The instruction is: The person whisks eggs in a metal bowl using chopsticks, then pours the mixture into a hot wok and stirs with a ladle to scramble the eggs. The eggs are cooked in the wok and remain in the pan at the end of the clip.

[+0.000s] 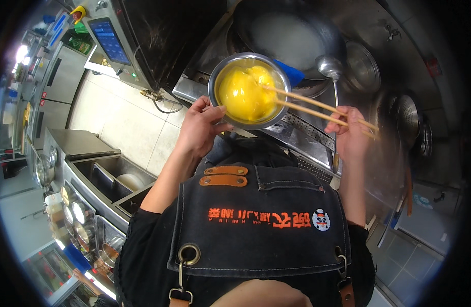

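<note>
My left hand [201,124] grips the lower left rim of a round metal bowl [216,111], with the thumb over the edge. Inside is glossy yellow beaten egg [239,94], tilted up toward me. In my right hand [350,132] is a pair of long wooden chopsticks [312,105], their tips dipped in the egg. Just beyond the bowl sits a large dark wok [335,42] holding cloudy liquid [285,36]. A blue cloth [291,73] lies between bowl and wok. A metal ladle [329,66] rests by the wok's rim, its handle running down past my right hand.
A metal basin [362,65] stands right of the wok, and a perforated strainer [407,115] farther right. At upper left is a machine with a lit touchscreen [109,40]. Seasoning containers [80,213] line the left counter. Another person's arm [88,284] shows at lower left.
</note>
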{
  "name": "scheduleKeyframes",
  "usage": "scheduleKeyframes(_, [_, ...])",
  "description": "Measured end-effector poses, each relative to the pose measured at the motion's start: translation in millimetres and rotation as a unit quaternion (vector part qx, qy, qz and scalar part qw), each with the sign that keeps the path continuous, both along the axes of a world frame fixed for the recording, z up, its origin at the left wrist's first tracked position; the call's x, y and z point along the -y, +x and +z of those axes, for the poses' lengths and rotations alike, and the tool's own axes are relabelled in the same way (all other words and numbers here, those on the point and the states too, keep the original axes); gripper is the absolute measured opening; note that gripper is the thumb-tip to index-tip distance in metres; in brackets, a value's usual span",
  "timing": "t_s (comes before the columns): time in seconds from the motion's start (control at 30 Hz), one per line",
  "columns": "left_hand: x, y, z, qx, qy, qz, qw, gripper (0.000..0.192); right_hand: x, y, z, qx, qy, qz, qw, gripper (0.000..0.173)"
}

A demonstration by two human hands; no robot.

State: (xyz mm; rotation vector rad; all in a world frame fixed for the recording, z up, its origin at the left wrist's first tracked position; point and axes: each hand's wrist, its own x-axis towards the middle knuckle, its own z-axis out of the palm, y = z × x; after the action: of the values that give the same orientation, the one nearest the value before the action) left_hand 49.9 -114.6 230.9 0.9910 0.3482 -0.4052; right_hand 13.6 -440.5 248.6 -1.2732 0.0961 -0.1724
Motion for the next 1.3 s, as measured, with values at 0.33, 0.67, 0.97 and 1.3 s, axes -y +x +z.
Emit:
scheduleKeyframes(0.33, [6.4, 2.4, 0.9, 0.024, 0.015, -0.019, 0.999, 0.009, 8.5, 2.7, 6.9, 0.028, 0.007, -0.010, 1.000, 0.033])
scheduleKeyframes(0.67, [4.9, 4.0, 1.8, 0.031, 0.005, -0.022, 0.999, 0.009, 7.2, 20.1, 95.6, 0.143, -0.164, 0.086, 0.972, 0.044])
scheduleKeyframes(0.97, [2.5, 2.2, 1.2, 0.038, 0.009, -0.031, 0.999, 0.008, 4.2, 39.7, 84.0, -0.045, -0.089, 0.097, 0.990, 0.046])
scheduleKeyframes(1.3, [-1.4, -3.4, 9.8, 0.018, 0.002, -0.018, 1.000, 0.007, 12.7, 19.4, 41.4, -0.031, -0.017, 0.073, 0.997, 0.042])
